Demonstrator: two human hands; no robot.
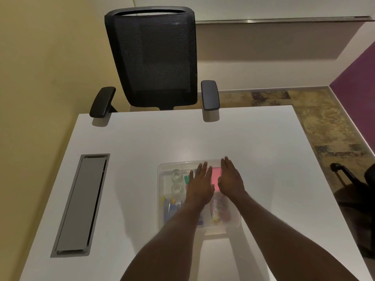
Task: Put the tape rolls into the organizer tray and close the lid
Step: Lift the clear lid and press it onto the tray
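A clear plastic organizer tray [162, 191] sits on the white table with its transparent lid lying flat over it. Two clear tape rolls [176, 175] show through the lid in the left compartment, one behind the other. A pink pad [215, 175] and coloured stationery fill the other compartments. My left hand [199, 184] rests flat, palm down, on the lid near the middle. My right hand [230, 180] lies flat beside it on the lid's right part. Both hands have straight fingers and hold nothing.
The white table [263, 169] carries a grey cable hatch [81, 201] at the left. A black mesh office chair [156, 63] stands at the far edge. Part of another dark chair [355, 189] is on the floor at the right.
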